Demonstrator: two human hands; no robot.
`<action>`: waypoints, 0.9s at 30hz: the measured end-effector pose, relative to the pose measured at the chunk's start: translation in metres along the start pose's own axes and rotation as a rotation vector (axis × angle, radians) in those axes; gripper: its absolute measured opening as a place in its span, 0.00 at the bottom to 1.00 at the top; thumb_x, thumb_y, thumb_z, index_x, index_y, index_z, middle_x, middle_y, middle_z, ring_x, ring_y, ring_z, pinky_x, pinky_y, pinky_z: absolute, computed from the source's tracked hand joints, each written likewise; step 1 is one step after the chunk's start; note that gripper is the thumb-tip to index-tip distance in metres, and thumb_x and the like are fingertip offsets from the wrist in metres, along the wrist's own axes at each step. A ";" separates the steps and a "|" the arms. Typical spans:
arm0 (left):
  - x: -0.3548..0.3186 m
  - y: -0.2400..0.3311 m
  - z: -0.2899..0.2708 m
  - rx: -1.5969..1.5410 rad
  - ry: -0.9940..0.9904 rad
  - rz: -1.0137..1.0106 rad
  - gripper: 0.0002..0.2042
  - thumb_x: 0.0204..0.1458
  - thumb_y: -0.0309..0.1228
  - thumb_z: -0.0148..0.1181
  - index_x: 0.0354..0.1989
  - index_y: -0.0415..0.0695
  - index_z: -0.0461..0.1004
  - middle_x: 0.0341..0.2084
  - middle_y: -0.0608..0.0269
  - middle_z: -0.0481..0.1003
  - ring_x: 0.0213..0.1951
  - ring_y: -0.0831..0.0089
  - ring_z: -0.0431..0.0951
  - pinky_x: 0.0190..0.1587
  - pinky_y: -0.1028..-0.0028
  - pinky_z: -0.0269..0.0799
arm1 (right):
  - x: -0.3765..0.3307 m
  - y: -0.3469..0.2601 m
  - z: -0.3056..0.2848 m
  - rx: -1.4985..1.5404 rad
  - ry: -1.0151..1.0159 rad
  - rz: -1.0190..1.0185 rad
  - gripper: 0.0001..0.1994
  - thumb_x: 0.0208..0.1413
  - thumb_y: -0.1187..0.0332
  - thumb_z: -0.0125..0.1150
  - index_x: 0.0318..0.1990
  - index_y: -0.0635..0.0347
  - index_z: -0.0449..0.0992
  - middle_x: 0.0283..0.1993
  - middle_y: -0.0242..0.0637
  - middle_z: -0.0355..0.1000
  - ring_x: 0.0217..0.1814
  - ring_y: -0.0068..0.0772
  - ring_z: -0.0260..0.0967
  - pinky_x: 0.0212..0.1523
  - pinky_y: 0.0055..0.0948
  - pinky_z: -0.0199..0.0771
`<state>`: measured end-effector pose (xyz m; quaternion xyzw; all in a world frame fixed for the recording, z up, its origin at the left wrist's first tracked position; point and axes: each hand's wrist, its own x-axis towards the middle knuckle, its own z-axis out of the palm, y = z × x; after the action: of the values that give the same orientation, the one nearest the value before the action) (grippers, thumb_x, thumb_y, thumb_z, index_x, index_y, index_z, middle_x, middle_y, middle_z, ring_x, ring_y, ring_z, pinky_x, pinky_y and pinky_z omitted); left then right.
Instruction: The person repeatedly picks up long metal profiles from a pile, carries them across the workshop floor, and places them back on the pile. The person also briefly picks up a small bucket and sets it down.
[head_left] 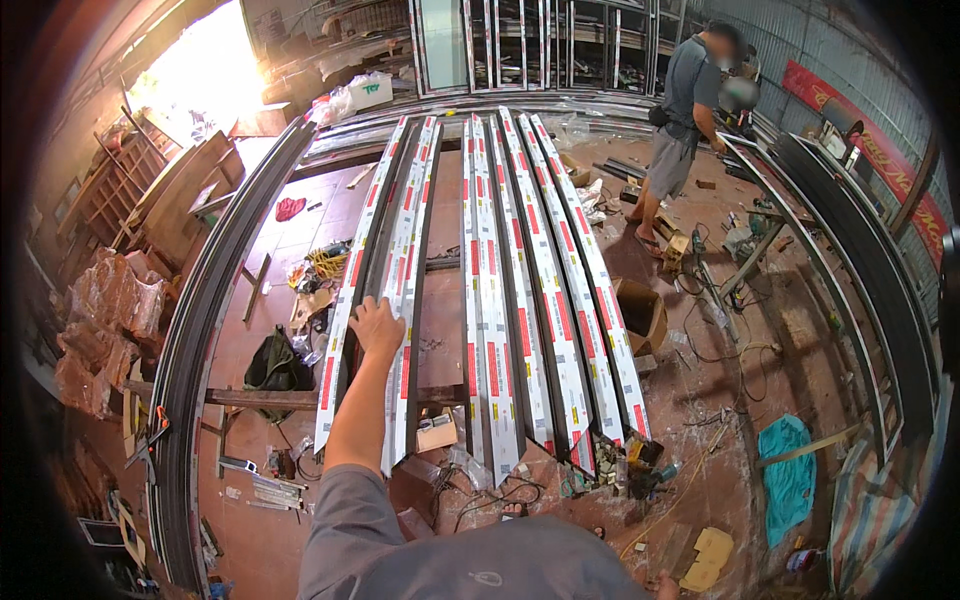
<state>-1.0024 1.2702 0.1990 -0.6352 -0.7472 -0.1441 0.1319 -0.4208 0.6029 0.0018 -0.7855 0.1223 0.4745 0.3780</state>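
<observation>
Several long metal frame profiles, covered in white film with red and yellow print, lie side by side in front of me, their ends cut at a slant. My left hand reaches out over the left group. Its bent fingers are closed on a dark-sided profile, between two strips of film; the fingertips are partly hidden. Only a small part of my right hand shows at the lower edge, beside my grey shirt, and its fingers cannot be made out.
Dark profiles form a long stack at left; another stack lies at right. A person stands at the far right, one hand by a long frame. A cardboard box, cables, a teal cloth and scraps litter the red floor.
</observation>
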 end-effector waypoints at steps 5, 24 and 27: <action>-0.013 0.039 0.004 -0.297 -0.033 0.093 0.22 0.50 0.40 0.69 0.51 0.41 0.77 0.49 0.48 0.75 0.55 0.49 0.74 0.59 0.51 0.70 | 0.003 -0.011 -0.001 -0.018 -0.027 -0.036 0.23 0.66 0.51 0.62 0.54 0.62 0.73 0.31 0.40 0.72 0.25 0.35 0.70 0.27 0.36 0.70; -0.067 0.121 -0.021 -0.393 -0.400 -0.177 0.26 0.50 0.44 0.70 0.46 0.30 0.79 0.43 0.35 0.82 0.46 0.41 0.84 0.49 0.54 0.80 | 0.021 0.023 -0.032 0.022 -0.039 0.064 0.24 0.67 0.50 0.61 0.56 0.61 0.71 0.33 0.41 0.73 0.26 0.38 0.70 0.28 0.40 0.72; -0.083 0.112 -0.019 -0.313 -0.418 -0.225 0.25 0.51 0.43 0.67 0.48 0.33 0.77 0.44 0.37 0.82 0.48 0.42 0.83 0.52 0.53 0.79 | 0.039 0.017 -0.036 0.016 -0.064 0.084 0.24 0.67 0.50 0.61 0.57 0.61 0.71 0.33 0.42 0.73 0.26 0.39 0.71 0.29 0.41 0.72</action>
<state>-0.8784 1.2042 0.1907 -0.5768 -0.7928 -0.1370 -0.1416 -0.3859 0.5722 -0.0293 -0.7610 0.1467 0.5138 0.3679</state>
